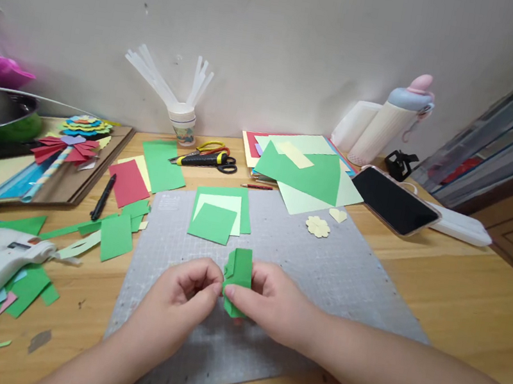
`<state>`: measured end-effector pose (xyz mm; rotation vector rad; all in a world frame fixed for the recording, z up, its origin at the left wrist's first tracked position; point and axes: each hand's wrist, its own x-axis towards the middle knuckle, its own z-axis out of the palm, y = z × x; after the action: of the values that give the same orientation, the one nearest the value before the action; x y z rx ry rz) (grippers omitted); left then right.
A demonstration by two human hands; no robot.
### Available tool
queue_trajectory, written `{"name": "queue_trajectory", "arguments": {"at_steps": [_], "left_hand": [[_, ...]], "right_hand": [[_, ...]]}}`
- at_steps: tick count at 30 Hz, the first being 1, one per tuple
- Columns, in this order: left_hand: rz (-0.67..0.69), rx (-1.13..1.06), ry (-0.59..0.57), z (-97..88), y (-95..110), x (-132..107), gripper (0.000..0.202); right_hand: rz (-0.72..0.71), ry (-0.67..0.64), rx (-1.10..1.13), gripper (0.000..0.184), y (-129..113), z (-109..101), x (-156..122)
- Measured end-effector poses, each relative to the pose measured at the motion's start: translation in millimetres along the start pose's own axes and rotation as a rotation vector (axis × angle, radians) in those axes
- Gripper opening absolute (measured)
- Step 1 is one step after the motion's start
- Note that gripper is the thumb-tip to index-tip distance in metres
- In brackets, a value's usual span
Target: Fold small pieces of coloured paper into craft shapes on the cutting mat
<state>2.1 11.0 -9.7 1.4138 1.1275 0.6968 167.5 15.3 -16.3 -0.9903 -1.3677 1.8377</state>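
Folded green paper (239,274): held over the cutting mat (274,234), between both hands; probably light, springy at its creases and easily dented, best taken by its flat face.
Right hand (275,304): closed on the paper, thumb laid across the face, fingers mostly hidden behind.
Left hand (186,294): fingers curled, tips met at the paper's left edge; whether any is pinched cannot be told.
Cutting mat: moving room left beyond the right hand; far side bounded by stacked paper squares (212,223) and a cream paper flower (318,226).

right hand (275,302) partly hidden behind green paper (240,270), pan (16,127) cut off at left
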Motion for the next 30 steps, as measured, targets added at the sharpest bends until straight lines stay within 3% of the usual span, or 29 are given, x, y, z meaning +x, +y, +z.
{"name": "queue_trajectory", "arguments": {"at_steps": [6,14,18,22,26,30], "left_hand": [[0.001,0.078,0.008,1.8,1.6,-0.2,0.016],[0.078,0.283,0.108,7.2,-0.9,-5.6,0.018],[0.022,0.060,0.154,6.2,1.5,-4.0,0.006],[-0.105,-0.252,0.102,-0.9,1.0,-0.5,0.016],[-0.214,-0.395,0.008,-8.0,0.1,1.1,0.021],[-0.257,-0.425,0.002,-8.9,0.9,1.7,0.020]], "right_hand": [[-0.038,-0.009,-0.136,0.013,1.2,-0.6,-1.9],[-0.181,0.012,-0.406,0.016,3.2,2.2,-6.9],[-0.077,0.053,-0.174,0.014,2.0,0.8,-3.5],[0.047,0.056,0.043,0.017,0.2,0.1,1.5],[0.059,0.052,0.105,0.024,-1.6,-0.6,3.1],[0.060,0.053,0.097,0.023,-1.5,-1.2,2.3]]}}
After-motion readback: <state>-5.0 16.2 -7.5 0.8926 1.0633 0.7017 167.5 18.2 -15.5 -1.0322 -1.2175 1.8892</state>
